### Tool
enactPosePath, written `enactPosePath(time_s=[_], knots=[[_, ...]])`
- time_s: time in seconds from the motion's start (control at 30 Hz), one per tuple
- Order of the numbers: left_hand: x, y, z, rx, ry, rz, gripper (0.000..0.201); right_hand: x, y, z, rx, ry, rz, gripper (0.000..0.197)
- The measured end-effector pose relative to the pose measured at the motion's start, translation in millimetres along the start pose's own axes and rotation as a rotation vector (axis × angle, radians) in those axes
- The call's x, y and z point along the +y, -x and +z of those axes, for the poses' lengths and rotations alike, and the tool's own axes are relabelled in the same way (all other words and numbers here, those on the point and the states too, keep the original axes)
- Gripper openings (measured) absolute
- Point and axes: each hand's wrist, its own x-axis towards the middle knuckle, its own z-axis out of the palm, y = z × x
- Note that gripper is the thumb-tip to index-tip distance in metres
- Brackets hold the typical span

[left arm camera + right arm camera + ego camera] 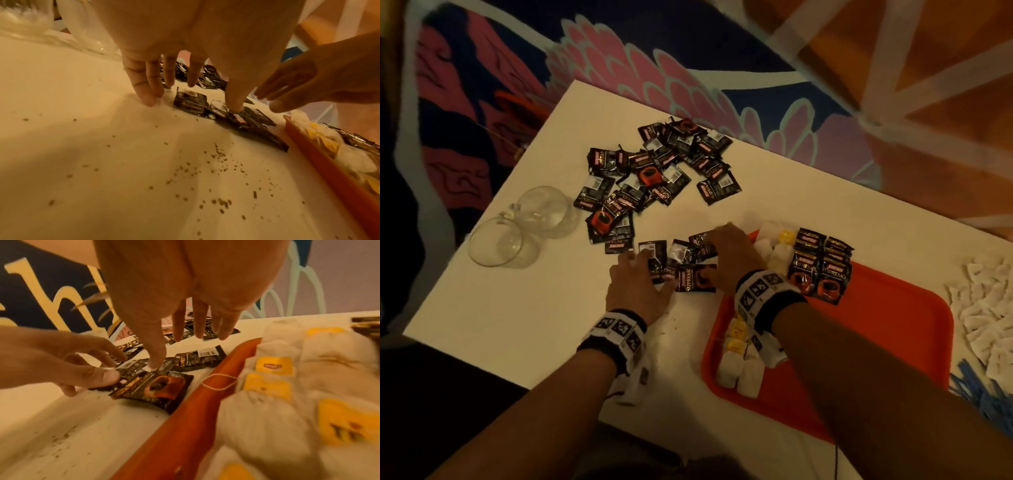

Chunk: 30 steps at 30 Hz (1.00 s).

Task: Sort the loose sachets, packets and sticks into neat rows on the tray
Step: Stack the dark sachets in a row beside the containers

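Note:
A small cluster of black coffee sachets [681, 263] lies on the white table [517, 308], just left of the orange tray [876, 342]. My left hand [643, 277] is spread flat over its left side. In the left wrist view its thumb [236, 104] presses on a sachet [242, 120]. My right hand [722, 253] reaches across the tray's corner, fingers straight over the cluster's far side, its thumb [156, 360] touching a sachet. A face-up sachet [156, 389] lies loose between both hands. On the tray stand rows of black sachets [820, 267] and tea bags [739, 366].
A large loose pile of black sachets [654, 171] lies further back. Two glass cups [517, 229] stand at the left. White sachets [983, 308] and blue sticks [986, 394] lie right of the tray. Dark granules [205, 170] dot the table near me.

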Motion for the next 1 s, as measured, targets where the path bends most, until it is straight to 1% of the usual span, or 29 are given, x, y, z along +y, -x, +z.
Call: enactPosePath(time_s=[0.07, 0.13, 0.2, 0.27, 0.33, 0.4, 0.43, 0.53, 0.63, 0.7, 0.8, 0.9, 1.0], knots=[[8, -4, 1, -0.039, -0.005, -0.026, 0.083, -6, -12, 2, -0.082, 0.152, -0.010, 0.074], [18, -9, 3, -0.055, 0.015, -0.017, 0.081, -11, -19, 6, -0.130, 0.199, -0.009, 0.076], [25, -14, 6, -0.068, 0.043, 0.015, 0.077, -18, -18, 11, -0.131, 0.206, -0.006, 0.071], [28, -18, 10, -0.067, 0.091, 0.038, 0.073, -24, -14, 15, -0.105, 0.184, -0.001, 0.061], [28, -23, 11, -0.095, 0.157, 0.027, 0.074, -25, -7, 19, -0.080, 0.122, 0.012, 0.053], [27, -26, 12, -0.126, 0.177, 0.002, 0.075, -25, 0, 22, -0.061, 0.006, 0.047, 0.048], [26, -28, 12, -0.137, 0.164, -0.001, 0.072, -27, 2, 24, -0.054, -0.058, 0.068, 0.046], [28, -29, 11, -0.170, 0.143, 0.029, 0.052, -31, 1, 34, -0.010, -0.223, 0.141, 0.037], [28, -27, 9, -0.196, 0.156, 0.066, 0.044, -33, 2, 37, 0.014, -0.421, 0.214, 0.038], [29, -24, 7, -0.197, 0.130, 0.082, 0.043, -31, 5, 37, 0.022, -0.513, 0.219, 0.041], [29, -21, 8, -0.218, 0.093, 0.077, 0.044, -28, 8, 41, 0.024, -0.534, 0.202, 0.039], [26, -18, 7, -0.219, 0.107, 0.076, 0.036, -29, 9, 43, 0.037, -0.566, 0.187, 0.041], [26, -17, -4, -0.278, 0.186, 0.103, 0.030, -29, 10, 41, 0.066, -0.478, 0.149, 0.042]])
